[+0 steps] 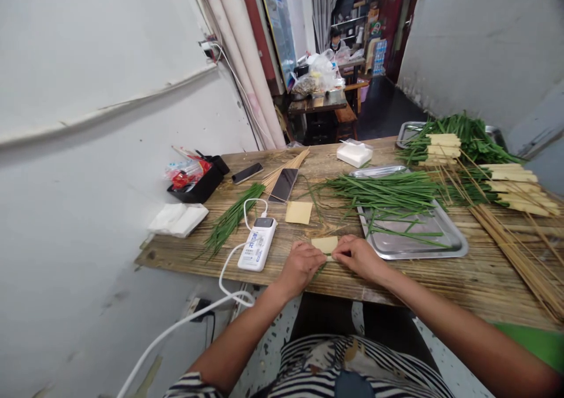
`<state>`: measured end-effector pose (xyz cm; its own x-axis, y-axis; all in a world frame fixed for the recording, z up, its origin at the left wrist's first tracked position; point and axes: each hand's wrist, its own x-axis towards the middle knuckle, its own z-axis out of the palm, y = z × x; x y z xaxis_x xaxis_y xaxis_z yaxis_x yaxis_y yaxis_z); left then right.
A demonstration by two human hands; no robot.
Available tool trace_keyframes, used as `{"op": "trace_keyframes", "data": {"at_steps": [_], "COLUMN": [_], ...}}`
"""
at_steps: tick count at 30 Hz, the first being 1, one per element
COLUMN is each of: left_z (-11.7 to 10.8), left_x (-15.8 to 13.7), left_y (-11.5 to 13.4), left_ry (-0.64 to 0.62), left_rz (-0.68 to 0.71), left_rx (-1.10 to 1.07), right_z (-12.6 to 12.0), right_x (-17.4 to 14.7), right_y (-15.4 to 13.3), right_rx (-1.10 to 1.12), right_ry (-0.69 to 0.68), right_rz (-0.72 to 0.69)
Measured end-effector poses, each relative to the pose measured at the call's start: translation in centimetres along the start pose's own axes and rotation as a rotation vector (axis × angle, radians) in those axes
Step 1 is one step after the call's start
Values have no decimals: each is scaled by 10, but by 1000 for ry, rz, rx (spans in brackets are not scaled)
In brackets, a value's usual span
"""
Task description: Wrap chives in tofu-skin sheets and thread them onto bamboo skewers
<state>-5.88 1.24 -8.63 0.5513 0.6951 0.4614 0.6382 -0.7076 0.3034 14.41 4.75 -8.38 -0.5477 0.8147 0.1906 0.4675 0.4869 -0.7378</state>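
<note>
Hands: in the head view we see our left hand and our right hand side by side at the near edge of the table, both palm down with fingers curled.
Grip: both sets of fingertips press on a pale tofu sheet lying flat between them; we cannot tell whether either hand pinches it or only rests on it.
Sheet's place: near edge of the table, just left of the metal tray.
Second sheet: another yellow square lies flat further in, apart from the hands.
Greens: a bundle of chives rests across the tray's far end; a smaller bunch lies toward the left edge.
Power bank: white power bank just left of our left hand, its cable running off the near edge.
Right side: bamboo skewers lie near the right edge, with rolled skewered pieces beyond them.
</note>
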Motion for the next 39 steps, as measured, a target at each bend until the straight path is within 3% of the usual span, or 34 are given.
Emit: {"op": "trace_keyframes", "data": {"at_steps": [4,9,14,23,28,33,35,39], "left_z": [-3,-2,4,4,-1,-5,-4,-2], "left_x": [2,0,-5,-5,-2,1,1,0], "left_y": [1,1,-2,3,6,5,4,2], "left_ry": [-34,-21,71,72,42,2,6,9], "left_rz": [6,6,14,56,83,70,68,66], "left_rx": [6,9,7,12,20,0,-13,-63], "right_z": [1,-1,-7,-8,-6,3,6,10], "right_x": [-4,-2,5,7,-7,-24,-25,-21], "right_y": [-4,-7,-1,4,-6,-14,-13,-10], "right_rx": [-110,-285,-173,-99,-327,-614,-670,-713], "right_ry": [13,-74,-137,-146,-67,59,63,15], "right_rz": [-43,-188,-242,-193,-241,-487,-546,-532]}}
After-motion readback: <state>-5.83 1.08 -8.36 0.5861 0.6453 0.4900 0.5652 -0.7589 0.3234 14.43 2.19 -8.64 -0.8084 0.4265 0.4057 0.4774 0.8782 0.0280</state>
